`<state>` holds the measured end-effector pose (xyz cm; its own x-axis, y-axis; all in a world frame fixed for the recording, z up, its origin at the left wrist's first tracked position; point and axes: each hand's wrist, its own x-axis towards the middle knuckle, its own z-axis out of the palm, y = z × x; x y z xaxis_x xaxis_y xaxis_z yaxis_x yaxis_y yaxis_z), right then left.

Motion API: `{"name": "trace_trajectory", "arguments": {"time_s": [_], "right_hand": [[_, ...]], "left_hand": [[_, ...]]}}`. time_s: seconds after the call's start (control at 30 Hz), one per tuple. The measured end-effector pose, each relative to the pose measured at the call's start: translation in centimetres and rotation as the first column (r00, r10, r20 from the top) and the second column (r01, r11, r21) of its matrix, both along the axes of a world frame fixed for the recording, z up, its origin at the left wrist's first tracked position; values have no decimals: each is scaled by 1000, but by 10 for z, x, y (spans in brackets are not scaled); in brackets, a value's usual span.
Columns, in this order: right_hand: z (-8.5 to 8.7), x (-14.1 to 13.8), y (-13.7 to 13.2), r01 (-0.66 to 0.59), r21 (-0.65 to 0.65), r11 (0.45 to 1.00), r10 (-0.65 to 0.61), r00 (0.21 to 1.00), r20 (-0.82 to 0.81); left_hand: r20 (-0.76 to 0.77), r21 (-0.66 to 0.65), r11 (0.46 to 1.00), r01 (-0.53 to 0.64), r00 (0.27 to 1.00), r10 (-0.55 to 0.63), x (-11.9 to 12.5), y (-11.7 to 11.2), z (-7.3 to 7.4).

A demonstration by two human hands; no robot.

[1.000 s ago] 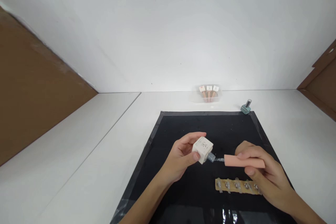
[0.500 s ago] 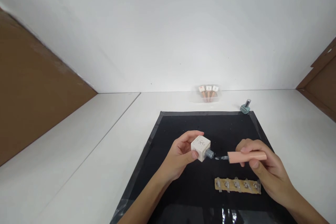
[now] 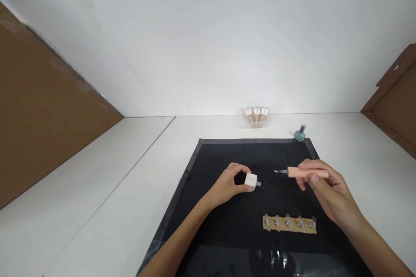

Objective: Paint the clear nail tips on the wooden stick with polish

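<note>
Between the thumb and fingers of my left hand is a white, square nail polish bottle, tipped on its side with its grey neck pointing right. My right hand pinches the long peach cap of a nail polish brush. Its wet bristles point left, apart from the bottle's neck. Below both hands, a tan strip lies on the black mat, carrying several clear nail tips in a row.
At the back, a clear plastic box holds three white bottles with peach caps. A green bottle with a silver cap stands at the mat's far right corner. Brown boards flank the white table on both sides.
My left hand has lowered the bottle toward the mat, away from me. My right hand has lifted the brush up and away from the bottle's neck, widening the gap.
</note>
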<state>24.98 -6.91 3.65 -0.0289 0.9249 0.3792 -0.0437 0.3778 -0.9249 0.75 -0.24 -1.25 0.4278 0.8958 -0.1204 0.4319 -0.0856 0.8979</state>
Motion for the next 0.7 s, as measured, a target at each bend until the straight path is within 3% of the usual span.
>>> {"name": "trace_trajectory", "arguments": {"time_s": [0.17,0.33,0.5,0.6,0.7], "right_hand": [[4,8,-2,56,-55,997,-59,997,-54],[7,15,-4,103,-84,991,-110,990,-82],[10,18,-6,144,-154,977,-162,980,-112],[10,21,-7,172,-169,971,-196,970,-142],[10,25,-6,194,-144,970,-215,964,-155]], "left_hand": [[-100,83,995,60,994,-51,-1,-9,3],[-187,260,966,-8,981,58,-5,-56,15],[-302,129,986,104,951,-60,17,-103,7],[-371,149,983,104,928,-42,35,-109,-3],[-283,182,980,80,959,-25,42,-103,-7]]}}
